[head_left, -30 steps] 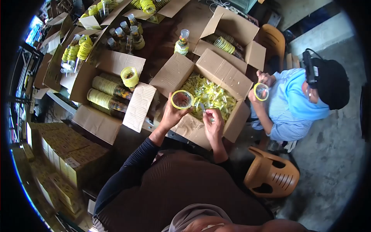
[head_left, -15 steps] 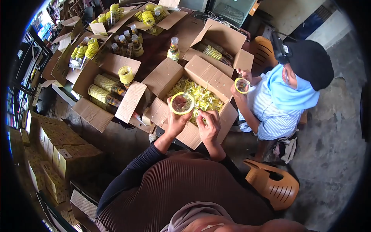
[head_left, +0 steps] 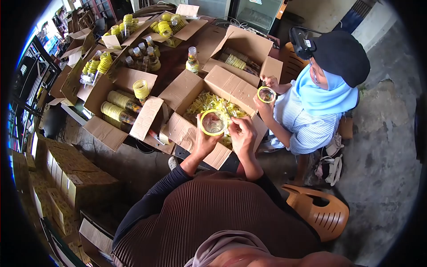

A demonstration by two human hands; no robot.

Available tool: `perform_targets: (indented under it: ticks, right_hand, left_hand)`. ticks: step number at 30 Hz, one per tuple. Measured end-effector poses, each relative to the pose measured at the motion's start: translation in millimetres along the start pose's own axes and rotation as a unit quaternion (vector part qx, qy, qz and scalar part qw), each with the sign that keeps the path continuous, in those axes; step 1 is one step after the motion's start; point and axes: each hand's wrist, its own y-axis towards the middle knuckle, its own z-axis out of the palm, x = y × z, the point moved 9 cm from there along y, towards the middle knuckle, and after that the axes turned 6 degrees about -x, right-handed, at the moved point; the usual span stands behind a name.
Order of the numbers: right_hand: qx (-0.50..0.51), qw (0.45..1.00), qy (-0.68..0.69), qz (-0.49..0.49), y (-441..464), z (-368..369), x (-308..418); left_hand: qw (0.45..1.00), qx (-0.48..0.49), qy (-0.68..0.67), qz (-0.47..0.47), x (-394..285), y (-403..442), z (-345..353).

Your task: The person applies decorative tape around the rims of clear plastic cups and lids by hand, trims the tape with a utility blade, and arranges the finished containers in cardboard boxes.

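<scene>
Clear yellow-rimmed cup point(head_left: 213, 123), one: held over carton point(head_left: 227, 84) of yellow pieces point(head_left: 205, 105). Left hand point(head_left: 204, 140): curled round cup, seven o'clock. Right hand point(head_left: 243, 135): fingers bent at rim, three o'clock; grip, cannot tell. Nine o'clock: second carton point(head_left: 146, 119), stacked containers point(head_left: 114, 111) inside. Two o'clock: person point(head_left: 307, 109), similar cup point(head_left: 266, 95). Four o'clock: orange chair point(head_left: 327, 218).

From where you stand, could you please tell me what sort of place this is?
It looks like a small packing workshop: an open cardboard box of small yellow pieces, stacks of yellow-rimmed cups in another carton, and a co-worker holding a similar cup.
</scene>
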Motion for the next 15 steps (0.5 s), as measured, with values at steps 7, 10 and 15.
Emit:
perform_targets:
  ticks: [7, 10, 15]
  right_hand:
    - [0.023, 0.998, -0.005, -0.059, -6.5, 9.6, 33.9]
    - [0.025, 0.999, -0.019, -0.024, -7.6, 26.5, 21.7]
    - [0.046, 0.99, -0.013, 0.133, -18.8, 64.3, -45.0]
  left_hand:
    - [1.0, -0.005, -0.015, -0.02, 1.2, 13.8, -26.8]
    - [0.998, 0.039, -0.028, -0.032, 0.2, 9.4, -25.1]
    - [0.986, 0.085, -0.134, -0.047, 5.7, 30.2, -37.6]
